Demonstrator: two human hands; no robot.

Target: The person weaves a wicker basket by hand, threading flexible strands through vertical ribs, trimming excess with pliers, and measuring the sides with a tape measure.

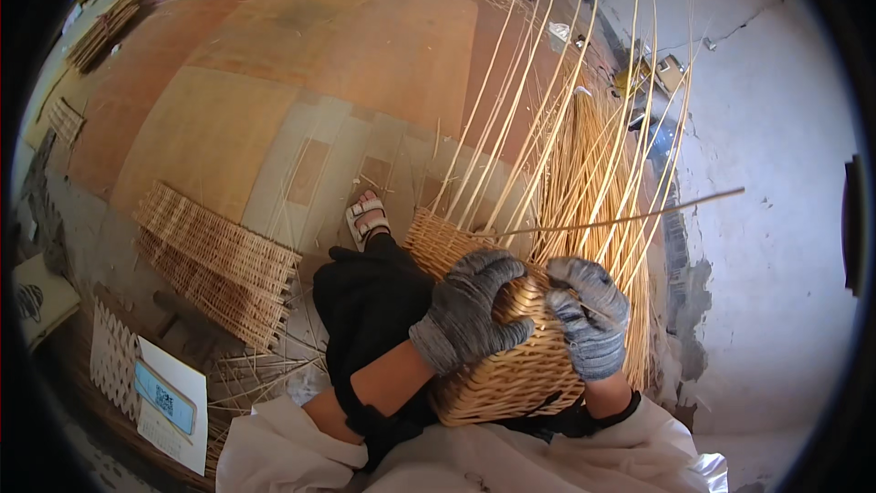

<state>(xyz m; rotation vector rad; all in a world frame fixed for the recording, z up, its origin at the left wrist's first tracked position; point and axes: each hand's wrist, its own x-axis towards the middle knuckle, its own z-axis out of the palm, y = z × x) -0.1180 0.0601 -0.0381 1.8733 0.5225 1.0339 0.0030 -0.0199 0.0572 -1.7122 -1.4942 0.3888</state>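
A partly woven wicker basket (511, 374) rests against my lap, with long pale upright canes (511, 119) rising from its far side. My left hand (470, 310), in a grey knit glove, curls over the basket's left part, thumb apart from the fingers. Over its right part, my gloved right hand (591, 318) is closed, its fingers bent round what looks like a thin wicker strand; most of that strand is hidden. One darker cane (630, 219) lies slantwise across the uprights, just beyond both hands.
A thick bundle of loose canes (584, 155) leans beside the white wall (766, 219) on the right. Woven wicker panels (214, 260) lie on the left, near a white card with a printed code (173, 402). My sandalled foot (367, 217) stands on the floor ahead.
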